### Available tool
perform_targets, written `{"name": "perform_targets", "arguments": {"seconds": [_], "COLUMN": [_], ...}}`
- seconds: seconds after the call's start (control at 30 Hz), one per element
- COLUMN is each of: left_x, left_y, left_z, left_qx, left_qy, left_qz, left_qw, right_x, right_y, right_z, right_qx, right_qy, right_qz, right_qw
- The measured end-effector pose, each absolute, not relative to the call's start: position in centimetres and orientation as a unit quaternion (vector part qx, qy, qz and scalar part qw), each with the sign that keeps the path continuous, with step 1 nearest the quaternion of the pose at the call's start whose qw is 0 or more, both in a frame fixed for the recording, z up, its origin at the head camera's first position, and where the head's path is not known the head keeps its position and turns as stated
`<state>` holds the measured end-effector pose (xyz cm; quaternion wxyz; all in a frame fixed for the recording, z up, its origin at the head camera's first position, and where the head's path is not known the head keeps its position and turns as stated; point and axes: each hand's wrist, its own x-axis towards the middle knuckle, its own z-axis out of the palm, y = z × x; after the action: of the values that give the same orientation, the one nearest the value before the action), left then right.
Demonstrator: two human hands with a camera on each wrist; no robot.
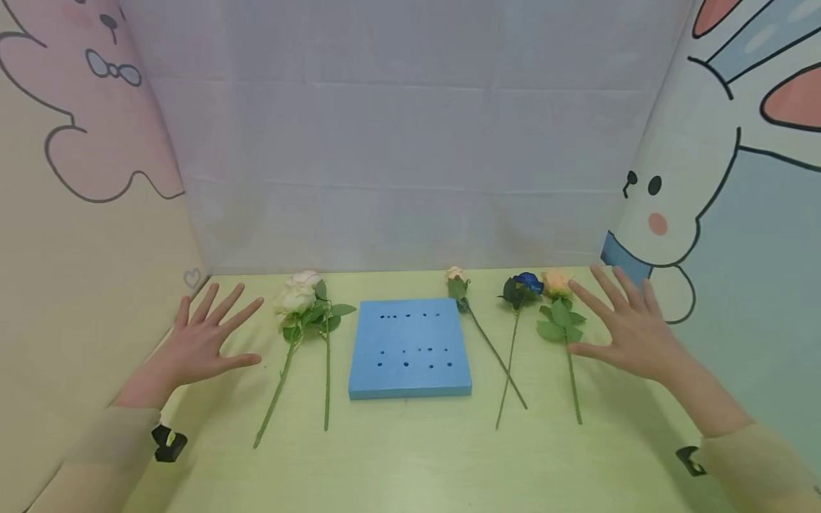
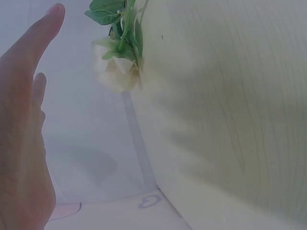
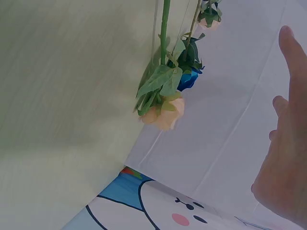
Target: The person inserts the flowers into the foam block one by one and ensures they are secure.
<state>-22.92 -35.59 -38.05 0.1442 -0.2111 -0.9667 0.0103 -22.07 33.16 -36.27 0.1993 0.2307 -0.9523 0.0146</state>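
Evidently, the rightmost rose [image 1: 561, 313] is peach (green-leaved).

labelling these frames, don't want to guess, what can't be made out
Head view: depth of the small dark holes in the blue square board, too small to tell.
Left wrist view: lower end of the green-stemmed white flower, cut off by the top edge.
Right wrist view: part of the right hand, cut off by the right edge.
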Motion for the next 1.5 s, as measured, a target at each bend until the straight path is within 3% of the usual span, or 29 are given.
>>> {"name": "perform_targets", "arguments": {"seconds": [0.27,0.9,1.23,1.5], "left_x": [-22.6,-21.5,-21.2,-20.8], "left_y": [-35.9,-35.3,-34.9,-34.5], "left_z": [-38.3,-40.2,-41.2,-41.7], "left_qx": [-0.208,-0.206,-0.205,-0.206], "left_qy": [-0.968,-0.974,-0.974,-0.974], "left_qz": [-0.022,-0.067,-0.079,-0.081], "left_qw": [0.137,0.068,0.052,0.045], "right_x": [-22.8,-23.7,-23.3,-23.0], "right_y": [31.6,24.8,21.5,19.9], "right_z": [-37.2,-40.2,-40.4,-41.0], "right_qx": [0.254,0.316,0.333,0.357], "right_qy": [-0.941,-0.927,-0.931,-0.921], "right_qz": [0.036,0.075,0.078,0.098], "right_qw": [0.223,0.187,0.131,0.119]}}
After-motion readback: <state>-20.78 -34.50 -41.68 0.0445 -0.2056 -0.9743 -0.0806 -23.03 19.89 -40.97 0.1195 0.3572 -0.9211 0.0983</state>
